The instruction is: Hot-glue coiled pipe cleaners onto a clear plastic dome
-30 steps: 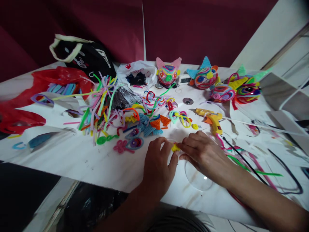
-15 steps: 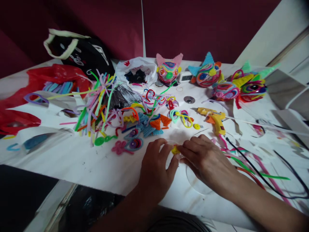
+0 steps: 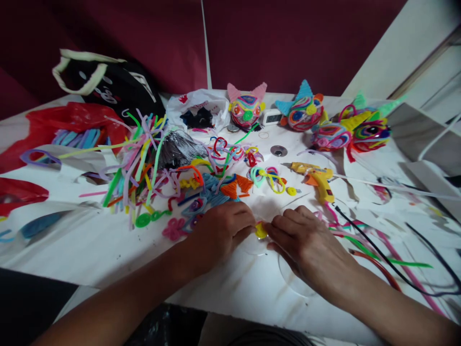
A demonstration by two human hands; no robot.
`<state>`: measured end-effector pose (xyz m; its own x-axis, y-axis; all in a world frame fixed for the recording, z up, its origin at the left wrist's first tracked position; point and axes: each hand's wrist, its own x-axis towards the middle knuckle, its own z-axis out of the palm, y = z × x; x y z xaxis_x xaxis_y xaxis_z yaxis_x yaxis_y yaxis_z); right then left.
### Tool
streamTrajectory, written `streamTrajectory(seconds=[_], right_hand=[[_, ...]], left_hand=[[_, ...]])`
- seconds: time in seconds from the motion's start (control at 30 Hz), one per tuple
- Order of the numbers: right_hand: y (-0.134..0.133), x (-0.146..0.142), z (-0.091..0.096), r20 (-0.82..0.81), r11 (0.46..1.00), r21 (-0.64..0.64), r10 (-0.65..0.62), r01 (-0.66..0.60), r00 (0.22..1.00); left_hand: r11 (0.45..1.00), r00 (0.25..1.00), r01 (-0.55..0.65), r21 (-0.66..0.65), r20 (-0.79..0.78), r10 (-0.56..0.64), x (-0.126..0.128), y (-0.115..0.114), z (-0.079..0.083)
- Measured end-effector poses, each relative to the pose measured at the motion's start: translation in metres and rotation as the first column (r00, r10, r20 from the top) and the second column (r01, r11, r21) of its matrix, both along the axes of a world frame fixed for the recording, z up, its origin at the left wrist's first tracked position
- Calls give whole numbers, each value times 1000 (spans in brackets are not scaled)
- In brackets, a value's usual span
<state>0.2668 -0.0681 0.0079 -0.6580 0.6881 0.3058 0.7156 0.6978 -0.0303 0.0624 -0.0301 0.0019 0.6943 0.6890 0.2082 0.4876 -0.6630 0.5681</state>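
Between my two hands is a small yellow pipe-cleaner coil [image 3: 260, 230], just above a clear round plastic piece [image 3: 258, 249]. My left hand [image 3: 225, 226] is closed, its fingertips pinching at the coil's left edge. From the other side, my right hand [image 3: 304, 240] pinches the coil's right edge with thumb and fingers. A second clear round piece [image 3: 288, 278] lies partly under my right hand. Close by on the left are a pink pipe-cleaner flower [image 3: 174, 229] and blue eye-shaped pieces [image 3: 192, 206], partly covered by my left hand.
A yellow glue gun [image 3: 317, 178] lies to the right, its black cable [image 3: 374, 242] crossing the table. Decorated balls with pointed ears [image 3: 248, 109] stand at the back. Loose pipe cleaners [image 3: 140, 158], a red bag [image 3: 82, 115] and a black tote [image 3: 115, 86] fill the left.
My left hand has turned and its fingers have closed in on the yellow coil, with the forearm swung out left. My right hand stays nearly in place. The view has shifted slightly.
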Motion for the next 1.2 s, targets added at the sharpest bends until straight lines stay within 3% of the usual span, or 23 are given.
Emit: streamTrajectory(seconds=[0.17,0.47,0.73,0.97,1.2], right_hand=[[-1,-3,1,3,1000,9,-19,19,1000],[-4,-4,3,-8,999,14,-30,30,1000],[-8,-8,4,-37,999,1,-43,43,998],[-11,-9,1,-107,993,-72,-103,96,989],[-14,-13,-5,-127,988,-64,-147,140,981]], left_hand=[[994,998,46,-99,-29,-49,0,13,4],[964,989,114,-242,122,-87,-1,23,-1],[963,992,57,-265,126,-24,-1,19,0],[962,987,78,-263,155,-38,-1,18,-3],[978,978,90,-187,203,-51,-2,18,-10]])
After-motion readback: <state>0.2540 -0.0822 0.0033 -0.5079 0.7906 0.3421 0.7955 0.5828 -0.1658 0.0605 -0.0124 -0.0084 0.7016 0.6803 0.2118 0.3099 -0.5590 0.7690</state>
